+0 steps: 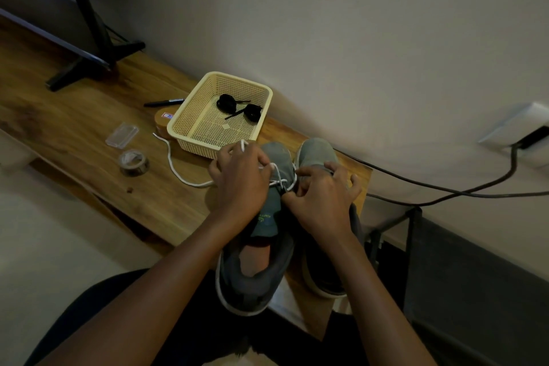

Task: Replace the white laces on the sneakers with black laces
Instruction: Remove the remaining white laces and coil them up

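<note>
Left hand: grip closed round the white lace, a loop of it showing above the knuckles. Right hand: thumb and forefinger appear to pinch the same lace where it crosses the lower eyelets, and the other fingers are spread loose.

Judgement: the left draws out slack while the right frees the lace at the eyelets, so unlacing is under way, not finished.

Both grips sit over the forepart of the grey sneaker, which stands at the table edge, heel toward the person, tongue lifted. The freed length of lace trails leftward from the left grip across the table. The second sneaker stands just beside it on the right, its lacing hidden by the hand.

The black laces lie coiled in the basket beyond the toes, apart from both hands. A marker and tape roll lie to the left, untouched.
</note>
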Available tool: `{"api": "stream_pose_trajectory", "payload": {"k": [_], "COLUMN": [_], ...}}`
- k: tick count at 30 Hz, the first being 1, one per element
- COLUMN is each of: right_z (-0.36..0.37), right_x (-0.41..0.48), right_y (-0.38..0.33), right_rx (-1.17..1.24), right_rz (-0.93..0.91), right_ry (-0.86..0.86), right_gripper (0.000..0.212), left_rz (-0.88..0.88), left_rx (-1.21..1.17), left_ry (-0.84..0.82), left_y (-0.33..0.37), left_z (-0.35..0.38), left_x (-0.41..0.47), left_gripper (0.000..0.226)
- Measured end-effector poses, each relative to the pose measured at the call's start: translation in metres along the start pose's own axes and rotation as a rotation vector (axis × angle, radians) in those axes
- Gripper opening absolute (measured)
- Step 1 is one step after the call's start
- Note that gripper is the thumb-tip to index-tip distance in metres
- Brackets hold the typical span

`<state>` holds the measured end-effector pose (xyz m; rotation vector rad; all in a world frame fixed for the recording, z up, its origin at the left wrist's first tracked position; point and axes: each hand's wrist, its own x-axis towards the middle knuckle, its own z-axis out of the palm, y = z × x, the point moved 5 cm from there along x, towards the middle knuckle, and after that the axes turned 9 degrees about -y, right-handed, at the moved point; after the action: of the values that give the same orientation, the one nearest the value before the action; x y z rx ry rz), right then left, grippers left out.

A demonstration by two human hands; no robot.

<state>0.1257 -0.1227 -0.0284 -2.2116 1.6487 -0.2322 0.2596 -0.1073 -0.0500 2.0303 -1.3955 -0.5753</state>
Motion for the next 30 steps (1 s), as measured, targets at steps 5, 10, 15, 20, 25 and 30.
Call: {"api": "stream_pose_trajectory", "payload": {"k": [5, 10, 15, 20, 25, 30], "right_z": [-0.002, -0.002, -0.001, 0.0, -0.001, -0.001], "right_x": [-0.001, -0.001, -0.001, -0.001, -0.001, -0.002], "right_y": [0.0, -0.001, -0.001, -0.001, 0.0, 0.0], "right_rx": [-0.002, 0.001, 0.008, 0.016, 0.013, 0.015], "right_rz": [0.006, 0.01, 0.003, -0.001, -0.002, -0.007], "right_ry": [-0.01, -0.018, -0.006, 0.006, 0.006, -0.008], "right_gripper": [0.024, 0.025, 0.025, 0.019, 0.024, 0.022], "left_rz": [-0.01, 0.133, 0.088, 0.075, 0.006, 0.053], "left_rx": [-0.004, 0.354, 0.4, 0.348, 0.032, -0.013], "left_ry": [0.028, -0.147, -0.223, -0.176, 0.01, 0.009], "left_y": [0.002, 0.009, 0.008, 0.008, 0.0, 0.004], "left_z": [-0.004, 0.007, 0.012, 0.013, -0.002, -0.004], "left_x": [0.001, -0.003, -0.004, -0.004, -0.001, -0.001], "left_gripper": [0.027, 0.035, 0.021, 0.008, 0.014, 0.026]}}
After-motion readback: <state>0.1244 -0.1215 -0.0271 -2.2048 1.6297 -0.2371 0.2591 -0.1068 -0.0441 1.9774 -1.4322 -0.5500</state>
